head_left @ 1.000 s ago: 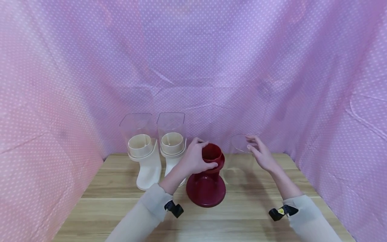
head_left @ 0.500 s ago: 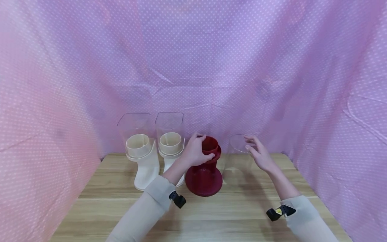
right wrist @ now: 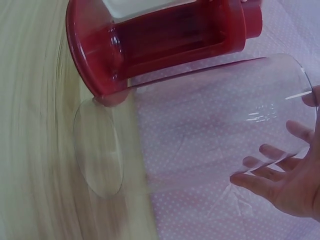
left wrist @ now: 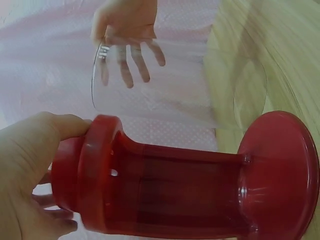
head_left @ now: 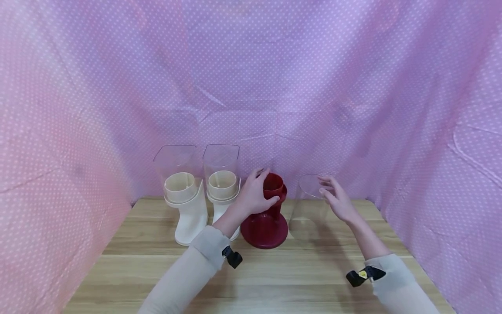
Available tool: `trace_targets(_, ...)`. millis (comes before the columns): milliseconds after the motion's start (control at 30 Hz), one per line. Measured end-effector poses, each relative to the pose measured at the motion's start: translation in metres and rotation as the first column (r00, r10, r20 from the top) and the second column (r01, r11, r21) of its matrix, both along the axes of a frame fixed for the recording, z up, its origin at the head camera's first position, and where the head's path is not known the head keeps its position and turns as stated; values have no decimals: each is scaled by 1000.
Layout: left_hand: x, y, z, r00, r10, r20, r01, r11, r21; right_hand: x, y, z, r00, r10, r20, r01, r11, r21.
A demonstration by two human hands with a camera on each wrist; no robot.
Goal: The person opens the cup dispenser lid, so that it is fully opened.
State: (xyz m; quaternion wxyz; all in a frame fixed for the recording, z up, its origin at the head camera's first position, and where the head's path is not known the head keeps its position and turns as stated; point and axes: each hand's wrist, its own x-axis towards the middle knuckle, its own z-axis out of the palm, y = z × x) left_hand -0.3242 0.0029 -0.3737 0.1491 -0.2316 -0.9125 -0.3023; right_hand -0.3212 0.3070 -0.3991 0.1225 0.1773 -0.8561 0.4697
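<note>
My left hand (head_left: 252, 197) grips the round upper collar of a red dispenser base (head_left: 263, 232), which stands upright on its round foot. In the left wrist view the thumb lies along the top of the red collar (left wrist: 100, 170), and the other fingers are partly hidden behind it. A clear, open-topped cylinder (head_left: 306, 218) stands just right of the red base. My right hand (head_left: 339, 201) holds this cylinder near its upper rim. Seen from the right wrist, several fingertips (right wrist: 257, 180) lie against its side, with the cylinder's foot on the table.
Two cream dispenser stands (head_left: 190, 224) are side by side left of the red base, each topped by a clear squarish bin (head_left: 221, 157). The wooden table (head_left: 274, 283) ends at a pink dotted cloth (head_left: 251, 87) behind and at both sides.
The red base has slid a little toward the back of the table with my left hand on it. My right hand and the clear cylinder have stayed nearly in place.
</note>
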Motion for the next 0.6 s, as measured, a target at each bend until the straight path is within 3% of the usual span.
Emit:
trace_targets(167, 23, -7, 17, 989, -22, -144, 26, 999, 23, 2, -3, 10, 995, -57, -78, 60, 997, 44)
trace_targets(300, 42, -18, 39, 952, -28, -304, 64, 992, 110, 5, -16, 26, 968, -160, -195, 170, 985, 36)
trace_targets(367, 46, -25, 49, 926, 2, -377, 65, 984, 165, 7, -28, 34, 959, -169, -228, 175, 985, 6)
trace_targets(433, 47, -34, 54, 890, 59, -452, 51, 973, 227, 9, -41, 41, 962, -142, -235, 143, 990, -12)
trace_targets(533, 42, -50, 57, 823, 169, -542, -2, 956, 294, 11, -63, 49, 971, -82, -226, 77, 997, -31)
trace_targets(600, 37, -59, 55, 787, 229, -572, -34, 943, 331, 11, -78, 51, 978, -39, -206, 31, 999, -44)
